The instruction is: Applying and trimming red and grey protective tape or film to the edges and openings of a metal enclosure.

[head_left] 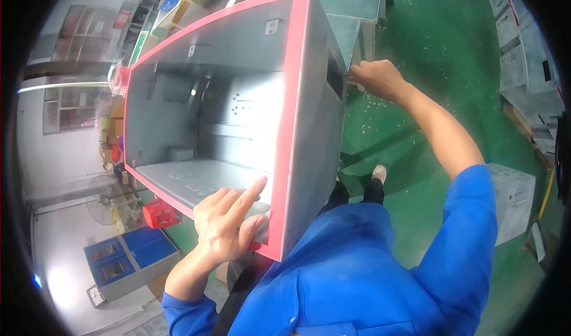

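A green floor spreads around a grey table. Grey boxes stand far right of the table, with another grey box below them. A red crate, a fan and a blue cabinet sit well left of it.

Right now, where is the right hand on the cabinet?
In the head view the right hand is at upper right, against the outer side wall of the grey, red-rimmed cabinet, beside a small rectangular slot; the left hand grips the lower front rim.
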`<action>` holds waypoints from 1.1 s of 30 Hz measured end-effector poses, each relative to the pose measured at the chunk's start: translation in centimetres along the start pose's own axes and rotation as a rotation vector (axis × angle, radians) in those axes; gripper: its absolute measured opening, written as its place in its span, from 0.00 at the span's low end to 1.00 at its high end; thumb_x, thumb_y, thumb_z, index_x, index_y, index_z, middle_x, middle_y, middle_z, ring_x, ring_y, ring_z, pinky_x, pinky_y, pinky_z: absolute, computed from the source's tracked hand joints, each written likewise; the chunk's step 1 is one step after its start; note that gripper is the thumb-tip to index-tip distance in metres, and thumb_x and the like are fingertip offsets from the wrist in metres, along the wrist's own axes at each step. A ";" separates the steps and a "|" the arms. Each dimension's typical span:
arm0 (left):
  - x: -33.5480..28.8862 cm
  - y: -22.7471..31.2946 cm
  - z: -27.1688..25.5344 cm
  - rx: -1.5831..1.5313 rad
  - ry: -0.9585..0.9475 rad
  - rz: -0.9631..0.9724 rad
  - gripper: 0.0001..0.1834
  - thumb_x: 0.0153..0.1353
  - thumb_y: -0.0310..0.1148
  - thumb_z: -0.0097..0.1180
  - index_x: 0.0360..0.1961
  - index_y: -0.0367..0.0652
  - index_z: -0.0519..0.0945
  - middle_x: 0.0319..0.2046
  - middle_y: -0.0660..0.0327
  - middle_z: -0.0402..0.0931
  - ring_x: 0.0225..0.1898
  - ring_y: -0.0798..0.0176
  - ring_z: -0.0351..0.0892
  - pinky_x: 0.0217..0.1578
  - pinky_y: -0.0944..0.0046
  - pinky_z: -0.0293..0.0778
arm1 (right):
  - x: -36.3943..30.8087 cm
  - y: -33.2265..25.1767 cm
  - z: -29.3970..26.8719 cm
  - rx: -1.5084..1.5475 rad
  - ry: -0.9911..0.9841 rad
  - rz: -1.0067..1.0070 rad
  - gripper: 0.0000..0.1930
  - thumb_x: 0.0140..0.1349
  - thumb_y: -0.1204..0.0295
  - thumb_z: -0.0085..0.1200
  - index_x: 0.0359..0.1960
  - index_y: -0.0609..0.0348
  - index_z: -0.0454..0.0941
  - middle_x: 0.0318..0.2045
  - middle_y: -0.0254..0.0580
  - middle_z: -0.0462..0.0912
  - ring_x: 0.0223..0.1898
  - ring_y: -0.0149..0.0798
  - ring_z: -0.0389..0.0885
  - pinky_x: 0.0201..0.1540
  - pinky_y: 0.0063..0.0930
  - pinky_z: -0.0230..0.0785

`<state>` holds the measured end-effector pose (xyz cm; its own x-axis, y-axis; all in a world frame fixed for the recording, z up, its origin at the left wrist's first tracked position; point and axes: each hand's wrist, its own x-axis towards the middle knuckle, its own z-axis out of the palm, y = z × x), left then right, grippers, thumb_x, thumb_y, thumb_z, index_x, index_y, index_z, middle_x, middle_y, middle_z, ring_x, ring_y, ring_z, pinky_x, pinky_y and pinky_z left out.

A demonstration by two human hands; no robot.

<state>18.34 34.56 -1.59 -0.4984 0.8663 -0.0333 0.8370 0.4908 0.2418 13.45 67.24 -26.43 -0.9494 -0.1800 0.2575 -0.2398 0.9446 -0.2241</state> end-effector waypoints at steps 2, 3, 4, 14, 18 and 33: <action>0.0 0.0 0.1 -0.016 0.025 0.015 0.27 0.48 0.38 0.57 0.49 0.36 0.74 0.22 0.58 0.73 0.18 0.60 0.66 0.19 0.63 0.64 | -0.5 0.2 0.7 -0.020 0.080 -0.008 0.10 0.60 0.61 0.47 0.32 0.53 0.69 0.19 0.42 0.74 0.20 0.46 0.77 0.22 0.37 0.69; -0.1 -0.1 0.2 -0.025 0.032 0.022 0.26 0.48 0.38 0.57 0.49 0.36 0.74 0.22 0.58 0.72 0.18 0.60 0.66 0.19 0.63 0.64 | -0.7 0.3 1.0 -0.007 0.096 -0.013 0.09 0.60 0.62 0.47 0.32 0.53 0.69 0.18 0.42 0.74 0.20 0.46 0.77 0.21 0.37 0.69; -0.1 -0.2 0.2 -0.028 0.025 0.030 0.26 0.49 0.38 0.57 0.49 0.36 0.74 0.21 0.59 0.72 0.18 0.60 0.66 0.19 0.64 0.64 | -0.8 0.3 1.2 0.006 0.111 -0.017 0.09 0.60 0.62 0.47 0.32 0.53 0.68 0.18 0.41 0.73 0.19 0.46 0.77 0.21 0.36 0.69; 0.2 0.0 0.0 -0.035 -0.012 0.064 0.25 0.51 0.39 0.56 0.50 0.36 0.74 0.18 0.59 0.70 0.17 0.60 0.66 0.18 0.63 0.64 | -1.1 0.4 1.8 0.201 -0.070 0.096 0.10 0.61 0.62 0.44 0.36 0.55 0.66 0.20 0.44 0.77 0.23 0.50 0.78 0.25 0.42 0.69; 0.2 0.0 0.0 -0.011 0.006 0.061 0.26 0.51 0.39 0.56 0.50 0.38 0.74 0.18 0.59 0.70 0.18 0.59 0.66 0.19 0.63 0.64 | -0.8 -0.8 0.8 0.232 -0.128 0.187 0.12 0.64 0.60 0.40 0.37 0.55 0.68 0.21 0.46 0.78 0.26 0.53 0.77 0.29 0.45 0.68; -0.2 -0.4 0.4 -0.036 0.047 0.065 0.26 0.50 0.38 0.56 0.49 0.35 0.74 0.18 0.59 0.69 0.18 0.59 0.66 0.19 0.62 0.63 | -3.3 -7.8 1.7 0.494 0.152 0.798 0.16 0.58 0.54 0.46 0.42 0.44 0.76 0.33 0.41 0.78 0.38 0.46 0.77 0.38 0.38 0.68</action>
<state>18.25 34.23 -2.06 -0.4537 0.8907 0.0292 0.8598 0.4289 0.2771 18.10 59.98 -27.13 -0.8418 0.5389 -0.0320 0.3768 0.5440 -0.7497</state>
